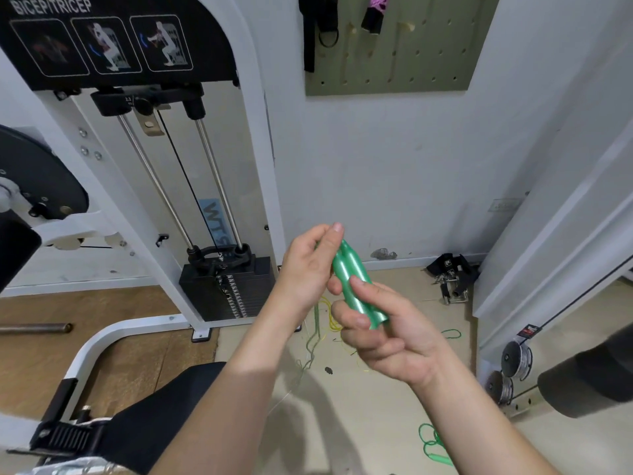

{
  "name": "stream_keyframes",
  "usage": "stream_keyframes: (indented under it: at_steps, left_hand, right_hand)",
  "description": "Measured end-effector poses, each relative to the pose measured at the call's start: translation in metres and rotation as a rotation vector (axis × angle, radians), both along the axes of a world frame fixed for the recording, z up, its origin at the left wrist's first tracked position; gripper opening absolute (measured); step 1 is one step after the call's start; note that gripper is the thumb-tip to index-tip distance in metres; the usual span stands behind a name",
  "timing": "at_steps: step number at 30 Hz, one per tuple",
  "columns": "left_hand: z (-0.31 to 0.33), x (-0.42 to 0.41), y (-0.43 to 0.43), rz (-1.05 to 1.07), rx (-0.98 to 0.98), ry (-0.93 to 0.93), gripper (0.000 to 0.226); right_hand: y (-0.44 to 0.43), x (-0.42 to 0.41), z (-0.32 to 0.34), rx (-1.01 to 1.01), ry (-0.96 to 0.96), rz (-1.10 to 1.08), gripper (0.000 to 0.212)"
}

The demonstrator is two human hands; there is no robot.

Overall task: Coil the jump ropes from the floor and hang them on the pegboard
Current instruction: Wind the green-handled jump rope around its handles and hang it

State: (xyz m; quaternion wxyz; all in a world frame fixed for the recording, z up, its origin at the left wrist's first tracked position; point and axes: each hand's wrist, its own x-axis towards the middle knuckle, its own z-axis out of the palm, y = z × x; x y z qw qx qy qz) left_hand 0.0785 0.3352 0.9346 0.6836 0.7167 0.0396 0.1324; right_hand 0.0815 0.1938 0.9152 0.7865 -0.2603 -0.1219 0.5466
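Two green jump-rope handles (352, 281) lie side by side in front of me, held by both hands. My left hand (310, 265) grips their upper ends with the thumb across them. My right hand (387, 332) holds the lower ends between thumb and fingers. A thin green and yellow cord (317, 325) hangs from the handles down to the floor. Another green rope (433, 445) lies in loops on the floor at the lower right. The olive pegboard (411, 60) hangs on the wall above, with wooden pegs.
A black strap (310, 36) and a pink-and-black item (375, 13) hang on the pegboard. A white biceps/triceps machine with a weight stack (226, 286) stands at the left. Black cable attachments (452, 274) lie by the wall. A cable machine frame (548, 234) stands at the right.
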Motion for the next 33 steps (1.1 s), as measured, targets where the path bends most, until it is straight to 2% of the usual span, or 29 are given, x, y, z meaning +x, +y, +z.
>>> stream_keyframes:
  at_steps: [3,6,9,13,16,18,19,23,25,27,29,31,33]
  left_hand:
    - [0.007,-0.002,0.000,-0.074,-0.087,0.038,0.038]
    - [0.010,-0.004,0.004,-0.217,-0.177,0.079,0.038]
    - [0.008,-0.001,0.007,-0.265,-0.261,0.115,0.047]
    - [0.006,-0.002,-0.001,-0.207,-0.496,0.127,0.049]
    - [0.006,-0.006,-0.013,-0.040,-0.490,0.182,0.036]
    - [0.001,-0.008,-0.016,-0.039,-0.330,0.210,0.031]
    - [-0.003,-0.010,-0.016,-0.056,-0.139,0.220,0.029]
    - [-0.004,-0.014,-0.008,-0.037,1.056,0.119,0.015]
    - [0.009,-0.019,-0.010,-0.095,1.371,0.070,0.035]
    - [0.017,-0.022,-0.013,-0.124,1.488,0.038,0.041]
    - [0.020,-0.023,-0.013,-0.136,1.532,-0.059,0.030]
    - [0.018,-0.022,-0.014,-0.179,1.490,-0.199,0.026]
    - [0.020,-0.021,-0.014,-0.246,1.449,-0.249,0.031]
  right_hand:
    - [0.002,-0.007,-0.006,0.135,0.054,0.125,0.018]
    - [0.004,-0.008,-0.008,0.179,0.074,0.177,0.020]
    - [0.009,-0.011,-0.010,0.212,0.104,0.195,0.019]
    - [0.016,-0.019,-0.001,0.218,0.083,0.084,0.015]
    - [0.018,-0.020,0.014,0.056,0.035,-0.137,0.017]
    - [0.016,-0.013,0.019,-0.131,-0.050,-0.346,0.018]
    - [0.014,-0.009,0.018,-0.216,-0.100,-0.425,0.021]
    - [0.010,0.003,0.006,-0.628,-0.473,-0.568,0.024]
    - [0.008,0.008,-0.001,-0.822,-0.647,-0.617,0.023]
    - [0.005,0.015,-0.003,-0.970,-0.870,-0.660,0.023]
    - [0.003,0.020,-0.002,-1.091,-1.098,-0.661,0.022]
    - [0.003,0.021,0.001,-1.155,-1.247,-0.609,0.017]
    - [0.003,0.020,0.008,-1.209,-1.358,-0.521,0.017]
